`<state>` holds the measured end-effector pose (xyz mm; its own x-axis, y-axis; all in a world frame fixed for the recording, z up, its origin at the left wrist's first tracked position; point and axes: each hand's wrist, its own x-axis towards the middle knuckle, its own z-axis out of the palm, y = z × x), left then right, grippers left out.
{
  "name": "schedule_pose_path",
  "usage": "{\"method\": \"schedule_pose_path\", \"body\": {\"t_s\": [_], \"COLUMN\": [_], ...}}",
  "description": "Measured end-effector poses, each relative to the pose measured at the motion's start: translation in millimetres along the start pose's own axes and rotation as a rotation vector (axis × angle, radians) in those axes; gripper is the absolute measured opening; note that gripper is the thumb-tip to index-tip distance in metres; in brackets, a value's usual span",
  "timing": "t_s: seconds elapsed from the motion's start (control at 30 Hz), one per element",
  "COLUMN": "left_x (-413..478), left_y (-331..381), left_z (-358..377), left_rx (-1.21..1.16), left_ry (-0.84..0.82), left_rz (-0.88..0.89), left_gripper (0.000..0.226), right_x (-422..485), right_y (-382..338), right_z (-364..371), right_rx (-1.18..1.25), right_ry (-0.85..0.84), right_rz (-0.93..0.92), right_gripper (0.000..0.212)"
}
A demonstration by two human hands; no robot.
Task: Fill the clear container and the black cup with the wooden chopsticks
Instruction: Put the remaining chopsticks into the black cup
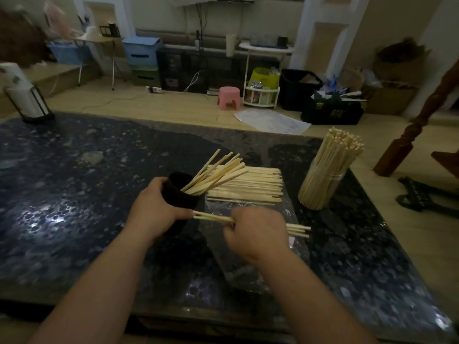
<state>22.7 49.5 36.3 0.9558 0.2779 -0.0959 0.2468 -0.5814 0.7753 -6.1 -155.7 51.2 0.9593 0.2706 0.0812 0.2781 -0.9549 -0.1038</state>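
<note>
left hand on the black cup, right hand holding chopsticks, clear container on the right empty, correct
Not empty: the head view shows the clear container packed with chopsticks. The left hand holds the black cup and the right hand holds a small bundle.

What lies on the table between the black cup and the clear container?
A flat pile of loose chopsticks, shown in the head view.

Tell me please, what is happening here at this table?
A person is loading wooden chopsticks into holders. The left hand grips the black cup, where several chopsticks already lean out to the right. The right hand holds a small bundle of chopsticks close to the cup, not yet in it. A loose pile lies on the dark table behind them. The clear container at the right looks packed full.
</note>
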Motion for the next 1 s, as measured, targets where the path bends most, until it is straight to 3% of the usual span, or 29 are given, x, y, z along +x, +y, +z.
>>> {"method": "schedule_pose_path", "body": {"t_s": [0.1,0.2,0.27,0.4,0.67,0.77,0.87,1.0], "left_x": [3.5,6.9,7.4,6.8,5.9,5.5,5.2,5.7], "left_y": [-3.0,-6.0,-6.7,-6.3,-4.9,-5.4,-5.1,-6.8], "left_z": [-0.7,-0.6,-0.9,0.3,8.0,8.4,8.1,7.0], "left_rx": [0.001,0.013,0.006,-0.004,0.061,0.064,0.085,0.069], "left_ry": [0.001,-0.006,-0.019,-0.056,-0.073,-0.078,-0.081,-0.077], "left_rz": [-0.014,-0.014,-0.007,0.001,0.012,0.023,0.029,0.052], "left_gripper": [0.096,0.095,0.092,0.093,0.096,0.095,0.095,0.096], "right_x": [4.7,12.7,19.6,17.8,21.1,20.7,16.2,17.7], "right_y": [2.8,13.9,21.6,26.6,26.2,18.8,12.0,15.1], "right_z": [-10.5,-4.6,-0.4,-7.4,-5.4,-12.8,-20.9,-17.3], "right_rx": [-0.012,0.096,0.181,0.356,0.729,1.015,1.307,1.177], "right_ry": [0.192,0.621,0.784,0.838,0.905,0.829,0.644,0.574], "right_rz": [-0.049,-0.187,-0.284,-0.185,-0.015,0.023,0.114,0.175], "right_gripper": [0.040,0.041,0.045,0.057,0.027,0.023,0.019,0.017]}}
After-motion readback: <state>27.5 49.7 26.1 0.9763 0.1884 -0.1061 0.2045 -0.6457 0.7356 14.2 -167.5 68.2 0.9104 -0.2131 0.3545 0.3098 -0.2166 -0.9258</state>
